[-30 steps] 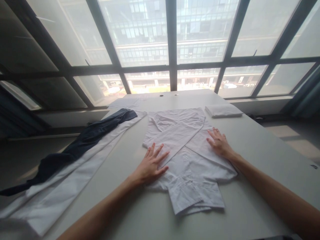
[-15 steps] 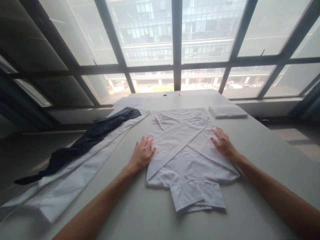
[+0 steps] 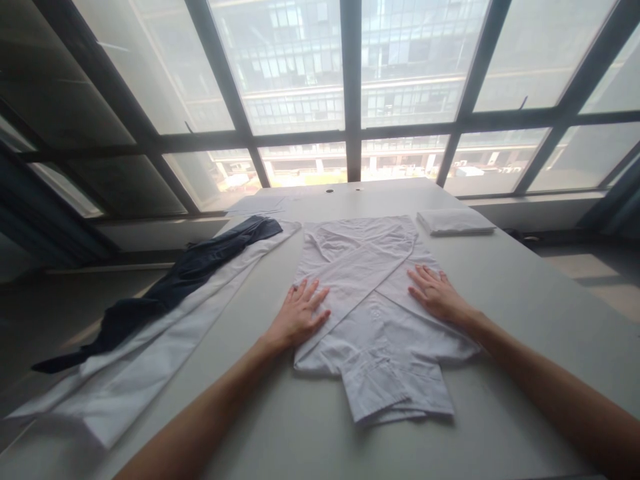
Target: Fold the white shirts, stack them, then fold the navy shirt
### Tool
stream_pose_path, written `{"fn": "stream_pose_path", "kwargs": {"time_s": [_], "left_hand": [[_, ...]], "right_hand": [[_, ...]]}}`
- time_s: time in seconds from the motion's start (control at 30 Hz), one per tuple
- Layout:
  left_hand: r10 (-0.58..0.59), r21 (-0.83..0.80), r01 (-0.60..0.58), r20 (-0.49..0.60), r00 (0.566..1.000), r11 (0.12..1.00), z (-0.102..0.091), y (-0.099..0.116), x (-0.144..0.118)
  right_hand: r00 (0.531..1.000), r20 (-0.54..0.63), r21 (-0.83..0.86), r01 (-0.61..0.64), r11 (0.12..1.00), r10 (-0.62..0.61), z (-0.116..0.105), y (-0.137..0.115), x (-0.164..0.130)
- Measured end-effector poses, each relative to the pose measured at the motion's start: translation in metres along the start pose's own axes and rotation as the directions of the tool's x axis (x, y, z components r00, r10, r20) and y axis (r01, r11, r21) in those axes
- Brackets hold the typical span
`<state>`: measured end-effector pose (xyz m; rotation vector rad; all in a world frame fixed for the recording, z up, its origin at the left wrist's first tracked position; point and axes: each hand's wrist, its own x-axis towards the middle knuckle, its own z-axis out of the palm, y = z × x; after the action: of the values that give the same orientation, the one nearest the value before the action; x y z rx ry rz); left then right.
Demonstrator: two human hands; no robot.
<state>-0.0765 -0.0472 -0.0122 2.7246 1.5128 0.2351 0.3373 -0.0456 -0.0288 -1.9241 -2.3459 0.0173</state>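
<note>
A white shirt (image 3: pixel 370 280) lies on the table in front of me, its sleeves folded across the body so that they cross, with the cuffs nearest me. On its left side my left hand (image 3: pixel 300 313) rests flat, fingers spread over the cloth. My right hand (image 3: pixel 437 293) lies palm down on the shirt's right side, its fingers stretched out and slightly apart. Neither hand grips the fabric. Small creases show around the cuffs and near the far end of the shirt.
Along the table's left edge lie a dark garment (image 3: pixel 185 273) and white cloth (image 3: pixel 150 373) beneath it. A folded white cloth (image 3: pixel 455 222) sits at the back right of the white table (image 3: pixel 520 333). Large windows stand behind, and papers (image 3: pixel 255 203) lie at the far left.
Both hands have moved inward over the shirt and a little toward me. The left now lies further onto the cloth. The shirt keeps its folded shape.
</note>
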Motion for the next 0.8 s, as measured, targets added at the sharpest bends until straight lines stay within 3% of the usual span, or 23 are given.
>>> {"fn": "stream_pose_path", "kwargs": {"time_s": [0.4,0.6,0.73,0.8], "left_hand": [[-0.030,-0.089,0.027,-0.040,0.999,0.996,-0.0021,-0.0016,-0.0001],[0.024,-0.191,-0.048,-0.125,0.992,0.980,-0.0025,-0.0052,-0.0003],[-0.012,-0.231,-0.016,-0.119,0.993,0.973,-0.0045,-0.0021,0.0011],[-0.056,-0.265,0.010,-0.166,0.984,0.964,-0.0079,-0.0032,0.0022]], "right_hand": [[1.000,-0.010,0.025,-0.001,1.000,0.001,-0.0017,-0.0004,0.0006],[1.000,-0.010,0.024,-0.009,1.000,0.009,-0.0019,-0.0013,0.0004],[1.000,-0.002,0.038,-0.007,0.999,0.007,-0.0029,-0.0014,0.0004],[1.000,0.002,0.044,-0.009,0.999,0.009,-0.0035,-0.0016,0.0003]]}}
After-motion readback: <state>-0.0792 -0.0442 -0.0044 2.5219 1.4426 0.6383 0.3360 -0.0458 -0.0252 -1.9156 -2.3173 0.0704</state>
